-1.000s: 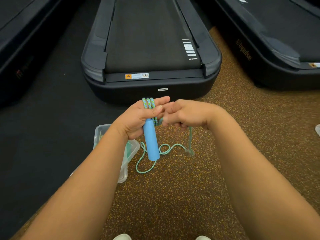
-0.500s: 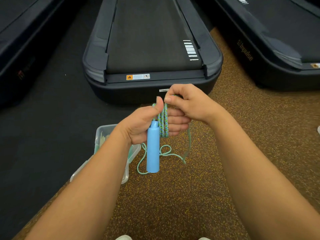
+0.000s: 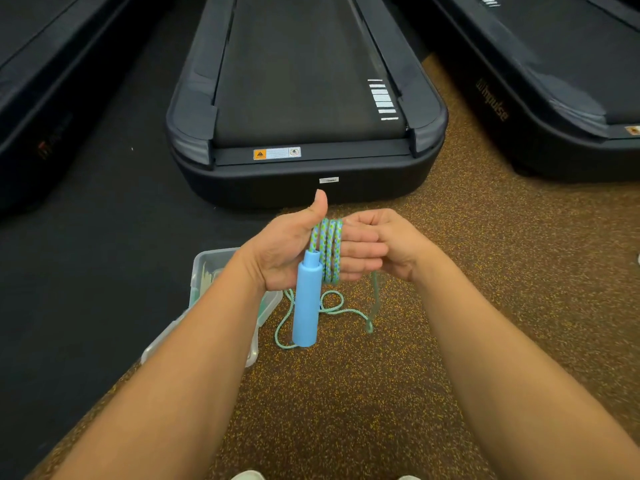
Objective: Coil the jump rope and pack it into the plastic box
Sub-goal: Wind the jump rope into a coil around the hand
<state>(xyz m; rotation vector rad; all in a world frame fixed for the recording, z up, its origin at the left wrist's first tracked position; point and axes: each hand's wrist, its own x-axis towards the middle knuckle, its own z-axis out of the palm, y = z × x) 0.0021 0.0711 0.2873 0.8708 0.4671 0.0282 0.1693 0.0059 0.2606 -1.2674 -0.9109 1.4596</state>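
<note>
The green-and-blue jump rope is wound in several turns around the flat fingers of my left hand, whose thumb sticks up. Its light blue handle hangs down from that palm. My right hand sits just behind the left fingers, fingers curled, pinching the strand that drops blurred to the floor. Loose rope lies in loops on the speckled floor below. The clear plastic box rests on the floor under my left forearm, partly hidden.
A black treadmill stands straight ahead, its rear end close to my hands. Two more treadmills flank it left and right. Brown speckled floor spreads right; black mat lies left.
My left hand has opened flat with the thumb raised, showing one more turn of rope. My right hand dropped from above the left fingers to behind them. The handle hangs lower.
</note>
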